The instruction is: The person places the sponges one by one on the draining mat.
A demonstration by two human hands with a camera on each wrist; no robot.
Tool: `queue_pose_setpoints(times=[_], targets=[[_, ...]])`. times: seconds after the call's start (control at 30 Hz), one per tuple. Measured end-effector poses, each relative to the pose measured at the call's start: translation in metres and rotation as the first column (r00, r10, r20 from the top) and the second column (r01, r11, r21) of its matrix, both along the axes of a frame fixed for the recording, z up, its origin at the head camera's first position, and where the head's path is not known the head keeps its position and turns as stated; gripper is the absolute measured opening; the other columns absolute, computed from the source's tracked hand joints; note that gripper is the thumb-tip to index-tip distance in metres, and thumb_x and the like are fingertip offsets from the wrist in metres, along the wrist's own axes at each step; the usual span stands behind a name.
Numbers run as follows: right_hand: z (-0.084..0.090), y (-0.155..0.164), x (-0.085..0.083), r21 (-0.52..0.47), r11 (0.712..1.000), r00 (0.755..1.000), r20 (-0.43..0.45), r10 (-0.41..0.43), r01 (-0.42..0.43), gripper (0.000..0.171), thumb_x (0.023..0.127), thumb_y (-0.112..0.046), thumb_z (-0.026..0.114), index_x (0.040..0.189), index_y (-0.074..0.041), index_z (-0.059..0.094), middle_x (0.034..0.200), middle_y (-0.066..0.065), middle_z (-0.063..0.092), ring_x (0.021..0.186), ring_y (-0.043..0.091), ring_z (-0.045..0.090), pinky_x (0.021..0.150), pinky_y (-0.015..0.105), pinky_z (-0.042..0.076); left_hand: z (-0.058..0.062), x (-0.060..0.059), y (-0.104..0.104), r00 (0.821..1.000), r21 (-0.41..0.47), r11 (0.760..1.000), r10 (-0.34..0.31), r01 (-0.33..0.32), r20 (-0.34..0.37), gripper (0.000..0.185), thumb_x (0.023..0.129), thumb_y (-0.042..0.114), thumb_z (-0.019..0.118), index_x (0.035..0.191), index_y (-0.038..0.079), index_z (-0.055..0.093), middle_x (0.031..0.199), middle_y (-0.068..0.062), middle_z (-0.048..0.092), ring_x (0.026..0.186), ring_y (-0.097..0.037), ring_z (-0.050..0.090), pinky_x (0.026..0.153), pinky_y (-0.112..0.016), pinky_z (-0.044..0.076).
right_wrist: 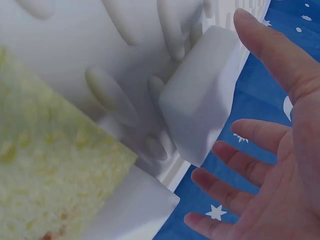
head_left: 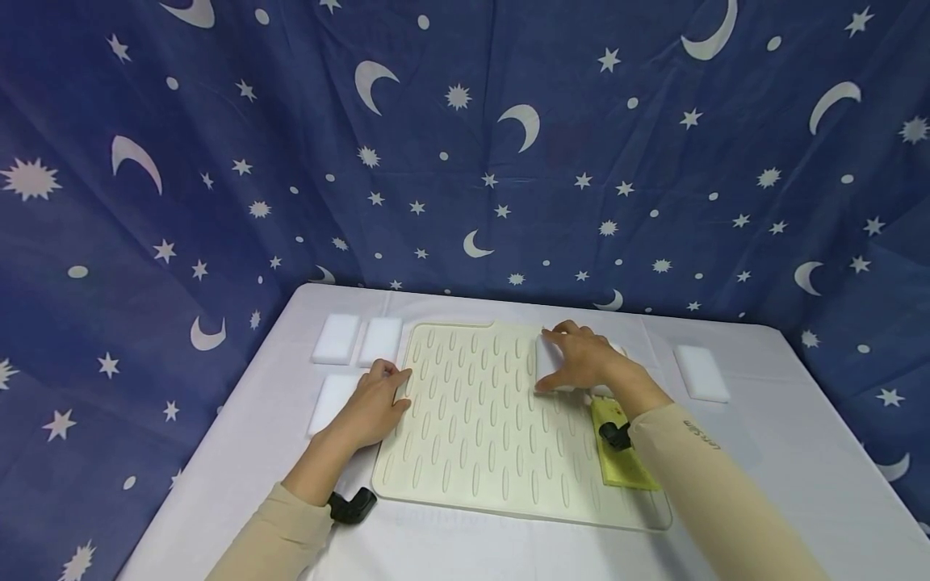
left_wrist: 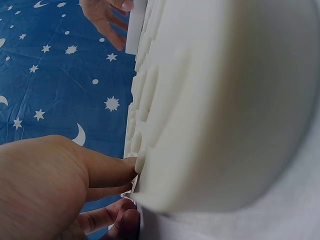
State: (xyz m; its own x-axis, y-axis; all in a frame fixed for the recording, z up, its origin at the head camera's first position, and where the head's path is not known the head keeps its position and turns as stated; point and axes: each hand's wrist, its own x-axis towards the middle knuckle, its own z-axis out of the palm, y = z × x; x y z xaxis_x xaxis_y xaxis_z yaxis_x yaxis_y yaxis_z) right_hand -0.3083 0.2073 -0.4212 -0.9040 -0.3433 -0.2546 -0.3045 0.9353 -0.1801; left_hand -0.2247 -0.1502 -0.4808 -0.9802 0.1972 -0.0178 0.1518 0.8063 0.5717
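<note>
A cream ridged mat lies in the middle of the white-covered table. My right hand lies over a white foam block at the mat's far right corner. In the right wrist view that hand has its fingers spread and straight, with the block just off the fingertips and not gripped. My left hand rests at the mat's left edge, and in the left wrist view its fingers touch that edge. A yellow sponge lies on the mat's right side below my right wrist.
Two white foam blocks lie at the back left, a third beside my left hand, and another at the right of the mat. A blue star-and-moon cloth hangs round the table.
</note>
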Motion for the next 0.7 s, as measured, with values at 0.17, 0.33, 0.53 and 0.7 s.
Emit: queue_pose_setpoints(times=[0.17,0.33,0.53,0.7], targets=[[0.004,0.005,0.000,-0.018,1.000,1.000,-0.012,-0.007,0.007,0.106,0.079,-0.061,0.082,0.162,-0.014,0.036,0.160,0.019,0.038,0.143,0.047,0.041,0.114,0.069,0.034,0.000,0.000,0.001,1.000,-0.003,1.000,0.001,-0.001,0.006,0.055,0.100,0.017,0.066,0.151,0.002,0.051,0.144,-0.018,0.044,0.122,-0.036,0.048,0.106,-0.051,0.045],[0.009,0.012,0.001,-0.023,1.000,1.000,-0.015,-0.013,0.013,0.101,0.084,-0.059,0.079,0.162,-0.013,0.035,0.161,0.021,0.037,0.144,0.048,0.040,0.114,0.069,0.034,0.001,0.000,0.000,1.000,-0.009,1.000,0.001,-0.001,0.007,0.055,0.100,0.017,0.065,0.151,0.002,0.051,0.144,-0.019,0.045,0.122,-0.035,0.048,0.106,-0.051,0.045],[0.012,0.022,0.001,-0.039,0.999,0.999,-0.025,-0.024,0.023,0.098,0.085,-0.056,0.079,0.162,-0.012,0.036,0.161,0.021,0.036,0.144,0.049,0.039,0.113,0.070,0.035,0.001,0.001,0.000,1.000,-0.016,1.000,-0.002,0.002,0.000,0.055,0.100,0.015,0.066,0.151,0.001,0.052,0.143,-0.020,0.045,0.121,-0.036,0.048,0.106,-0.052,0.045],[0.017,0.029,0.002,-0.051,0.998,0.999,-0.025,-0.028,0.026,0.097,0.086,-0.053,0.080,0.162,-0.013,0.036,0.162,0.022,0.035,0.145,0.050,0.038,0.113,0.072,0.034,0.001,0.001,0.000,1.000,-0.013,1.000,-0.002,0.002,0.002,0.054,0.100,0.015,0.066,0.150,0.001,0.052,0.143,-0.020,0.045,0.122,-0.037,0.048,0.106,-0.052,0.045]])
